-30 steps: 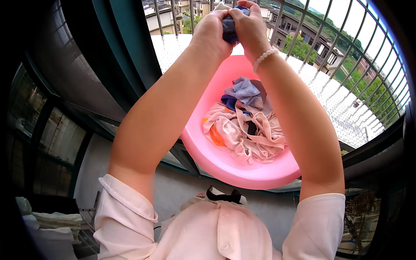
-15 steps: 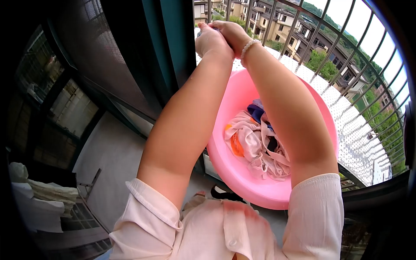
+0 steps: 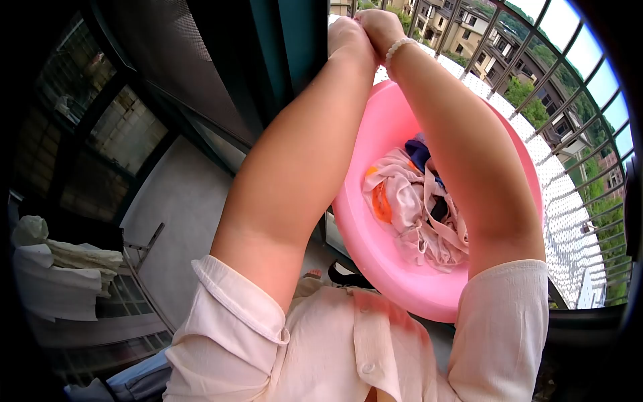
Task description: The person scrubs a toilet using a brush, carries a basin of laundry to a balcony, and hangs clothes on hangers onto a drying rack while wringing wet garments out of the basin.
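My left hand (image 3: 349,39) and my right hand (image 3: 380,28) are pressed together at the top of the view, past the far rim of a pink plastic basin (image 3: 362,248). Both look closed, with fingers mostly turned away from me; whatever lies between them is hidden. A beaded bracelet (image 3: 400,47) circles my right wrist. Below my forearms, a heap of crumpled clothes (image 3: 408,201) lies in the basin: pale pink cloth, an orange patch, and dark blue and black pieces. My right forearm covers part of the heap.
A perforated white ledge (image 3: 562,201) runs beneath metal railing bars (image 3: 569,127), with buildings and trees outside. A dark green door frame (image 3: 288,47) stands close by my left arm. White cloths (image 3: 53,275) hang at lower left above the grey floor (image 3: 181,194).
Both hands have shifted up and slightly right in the view, still together. The basin and clothes also appear farther right and a little higher, as the camera view has turned.
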The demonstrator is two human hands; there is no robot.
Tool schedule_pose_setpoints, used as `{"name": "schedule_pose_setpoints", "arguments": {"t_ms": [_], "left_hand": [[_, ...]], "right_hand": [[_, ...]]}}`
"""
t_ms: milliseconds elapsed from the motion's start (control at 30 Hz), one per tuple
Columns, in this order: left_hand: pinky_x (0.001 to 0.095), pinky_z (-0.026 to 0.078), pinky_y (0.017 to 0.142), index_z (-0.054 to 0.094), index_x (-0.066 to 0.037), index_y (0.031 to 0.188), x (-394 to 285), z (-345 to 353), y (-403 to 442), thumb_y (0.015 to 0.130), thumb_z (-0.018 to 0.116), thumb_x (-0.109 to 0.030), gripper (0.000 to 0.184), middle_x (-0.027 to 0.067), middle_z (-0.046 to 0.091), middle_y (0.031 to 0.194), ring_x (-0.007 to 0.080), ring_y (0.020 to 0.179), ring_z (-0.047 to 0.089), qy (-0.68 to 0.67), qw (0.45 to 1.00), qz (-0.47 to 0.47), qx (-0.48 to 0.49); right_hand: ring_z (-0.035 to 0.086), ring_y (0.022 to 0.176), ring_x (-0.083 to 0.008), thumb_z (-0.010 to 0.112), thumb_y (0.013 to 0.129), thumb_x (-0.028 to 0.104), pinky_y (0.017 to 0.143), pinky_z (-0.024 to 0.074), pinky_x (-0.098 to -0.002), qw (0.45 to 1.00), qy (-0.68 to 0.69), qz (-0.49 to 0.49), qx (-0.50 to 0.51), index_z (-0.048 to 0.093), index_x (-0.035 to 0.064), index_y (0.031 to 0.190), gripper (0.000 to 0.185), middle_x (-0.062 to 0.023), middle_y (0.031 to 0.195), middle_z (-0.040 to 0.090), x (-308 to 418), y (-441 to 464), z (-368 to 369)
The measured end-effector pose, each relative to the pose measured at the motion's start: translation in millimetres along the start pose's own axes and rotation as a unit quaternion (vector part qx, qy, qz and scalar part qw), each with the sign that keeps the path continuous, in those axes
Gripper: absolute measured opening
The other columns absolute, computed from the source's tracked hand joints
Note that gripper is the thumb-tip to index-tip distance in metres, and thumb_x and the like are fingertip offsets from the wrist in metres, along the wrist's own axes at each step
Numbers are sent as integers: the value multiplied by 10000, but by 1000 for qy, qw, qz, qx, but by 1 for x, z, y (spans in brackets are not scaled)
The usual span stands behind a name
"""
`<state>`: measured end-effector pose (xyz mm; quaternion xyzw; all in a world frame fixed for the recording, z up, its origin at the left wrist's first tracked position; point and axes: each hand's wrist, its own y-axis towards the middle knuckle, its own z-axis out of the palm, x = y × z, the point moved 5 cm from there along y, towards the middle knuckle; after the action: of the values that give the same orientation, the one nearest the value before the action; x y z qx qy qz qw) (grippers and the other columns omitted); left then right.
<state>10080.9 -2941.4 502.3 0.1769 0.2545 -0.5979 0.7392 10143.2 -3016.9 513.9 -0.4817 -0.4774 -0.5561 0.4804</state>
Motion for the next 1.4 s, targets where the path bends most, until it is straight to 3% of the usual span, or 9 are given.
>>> {"name": "schedule_pose_setpoints", "arguments": {"t_ms": [167,233,433,533,633,800,933,1100,1400], "left_hand": [[371,540,612,491,49,1071,-15,7,-6,848,559,-171,321,130,592,968,232,729,619,98,986,-6,-137],[347,511,642,510,-23,1117,-10,4,-14,845,586,-251,363,78,606,951,187,784,610,121,966,-94,-210],[393,538,642,494,-1,1123,15,1,17,873,503,-65,258,142,537,1047,238,807,581,59,977,-117,-167],[316,546,589,513,30,1064,19,-2,26,848,510,-17,221,159,532,988,243,762,578,97,978,-100,-155],[291,539,569,539,56,982,17,9,20,808,545,30,176,155,540,946,239,740,571,109,983,-93,-111],[321,446,648,559,22,918,-5,49,-3,672,621,117,271,117,578,836,217,727,546,101,990,26,99],[216,401,554,542,-65,1061,-5,80,12,848,609,-405,408,-3,560,766,73,591,483,137,939,73,308],[242,359,706,577,-58,1079,-19,93,-50,826,528,-591,592,-26,595,913,46,803,473,243,850,50,464],[225,459,534,485,-77,764,-8,109,-70,728,580,78,185,27,539,691,115,577,529,64,900,-50,428]], "right_hand": [[649,676,-234,558,818,258,560,509,-315,809,-495,-296,-113,642,-58,812,326,-194,804,647,63,-44,-17],[568,983,-378,510,849,383,855,445,-413,786,-565,-229,-100,573,-49,1054,482,-266,1038,589,101,-86,-28],[661,672,-230,603,749,147,479,555,-323,662,-698,96,258,637,-76,945,299,-173,900,651,64,-126,-70],[638,840,-255,704,672,104,614,547,-337,550,-763,51,335,415,137,1328,718,-142,1188,559,25,-147,-80],[589,914,-306,722,613,142,785,472,-363,473,-826,-56,302,595,116,1106,510,-135,1007,622,-14,-145,-99],[611,693,-200,679,660,161,569,493,-323,663,-733,-15,151,647,54,894,259,-91,758,625,61,-142,-108],[579,573,-108,604,776,197,467,480,-239,872,-478,-94,46,620,25,943,240,-64,753,610,126,-133,-130],[637,711,-270,500,852,221,649,538,-383,964,-137,-228,-14,589,-23,898,264,-149,777,633,172,-145,-128],[634,805,-168,412,908,432,680,546,-353,999,33,-36,-6,558,107,1050,383,-40,896,639,86,-139,-100]]}}
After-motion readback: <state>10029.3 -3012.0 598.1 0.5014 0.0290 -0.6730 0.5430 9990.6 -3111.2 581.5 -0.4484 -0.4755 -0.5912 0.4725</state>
